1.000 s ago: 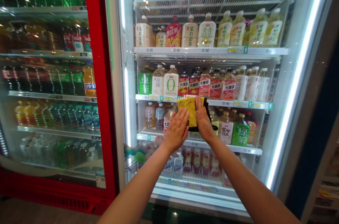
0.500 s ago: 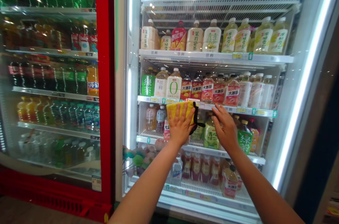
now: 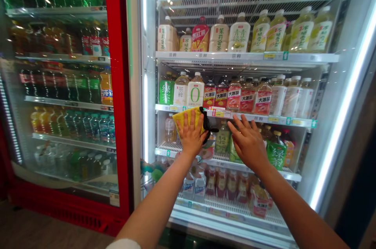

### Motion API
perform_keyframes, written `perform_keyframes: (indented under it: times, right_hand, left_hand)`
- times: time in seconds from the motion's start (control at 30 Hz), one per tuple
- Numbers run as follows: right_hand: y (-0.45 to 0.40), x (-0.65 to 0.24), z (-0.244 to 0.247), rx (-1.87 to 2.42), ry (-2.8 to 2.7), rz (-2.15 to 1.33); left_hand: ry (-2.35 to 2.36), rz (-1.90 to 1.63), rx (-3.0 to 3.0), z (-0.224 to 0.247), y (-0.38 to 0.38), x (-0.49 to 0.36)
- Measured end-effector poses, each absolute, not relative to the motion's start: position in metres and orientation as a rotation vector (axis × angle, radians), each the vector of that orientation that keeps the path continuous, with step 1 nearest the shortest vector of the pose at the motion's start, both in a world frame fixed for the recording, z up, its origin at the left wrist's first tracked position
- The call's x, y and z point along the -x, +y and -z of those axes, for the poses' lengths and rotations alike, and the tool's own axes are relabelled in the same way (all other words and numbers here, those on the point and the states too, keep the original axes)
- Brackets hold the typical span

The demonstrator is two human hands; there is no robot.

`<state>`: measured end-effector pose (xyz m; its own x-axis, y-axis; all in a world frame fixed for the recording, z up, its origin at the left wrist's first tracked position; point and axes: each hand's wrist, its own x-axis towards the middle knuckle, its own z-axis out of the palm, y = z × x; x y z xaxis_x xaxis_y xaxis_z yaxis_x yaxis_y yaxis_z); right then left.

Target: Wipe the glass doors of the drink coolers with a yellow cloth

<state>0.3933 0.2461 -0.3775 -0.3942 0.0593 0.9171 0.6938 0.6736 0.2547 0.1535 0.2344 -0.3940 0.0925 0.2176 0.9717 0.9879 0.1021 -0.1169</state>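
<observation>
My left hand (image 3: 190, 137) lies with spread fingers over a yellow cloth (image 3: 180, 117) with a black edge and loop, pressing it to the glass door (image 3: 249, 69) of the white drinks fridge. The cloth covers part of the view of a price-tag rail (image 3: 245, 116) behind the glass. To the right, my right hand (image 3: 249, 143) is open, its fingers apart and its palm toward the door. Whether its fingertips touch the glass is hard to tell. Nothing shows in that hand. Behind it, green tea bottles (image 3: 222, 139) are partly hidden.
Several rows of bottled drinks (image 3: 207, 94) stand on shelves behind the glass. At left is a red-framed fridge (image 3: 119, 84) with more bottles. A bright light strip (image 3: 337, 139) runs down the right side of the white fridge.
My left hand and the cloth have shifted left over the glass. My right hand's fingers have spread wider. The view has turned slightly.
</observation>
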Motion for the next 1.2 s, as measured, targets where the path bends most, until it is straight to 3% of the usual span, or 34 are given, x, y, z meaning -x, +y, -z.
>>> perform_keyframes:
  times: [0.13, 0.37, 0.57, 0.8, 1.03, 1.2]
  right_hand:
    - [0.241, -0.387, 0.383, 0.581, -1.898, 0.793]
    - [0.23, -0.377, 0.384, 0.5, -1.876, 0.753]
    - [0.219, -0.367, 0.385, 0.47, -1.883, 0.73]
    - [0.218, -0.343, 0.379, 0.567, -1.893, 0.744]
    - [0.208, -0.314, 0.399, 0.656, -1.849, 0.797]
    - [0.205, -0.291, 0.4, 0.718, -1.806, 0.84]
  left_hand:
    - [-1.225, 0.814, 1.487, 0.414, 0.232, -0.165]
    - [-1.161, 0.67, 1.589, 0.378, 0.21, -0.117]
    - [-1.23, 0.726, 1.629, 0.419, 0.199, -0.121]
    - [-1.199, 0.703, 1.606, 0.379, 0.211, -0.108]
    - [-1.111, 0.677, 1.564, 0.412, 0.204, -0.078]
    - [-1.069, 0.663, 1.57, 0.392, 0.202, -0.056]
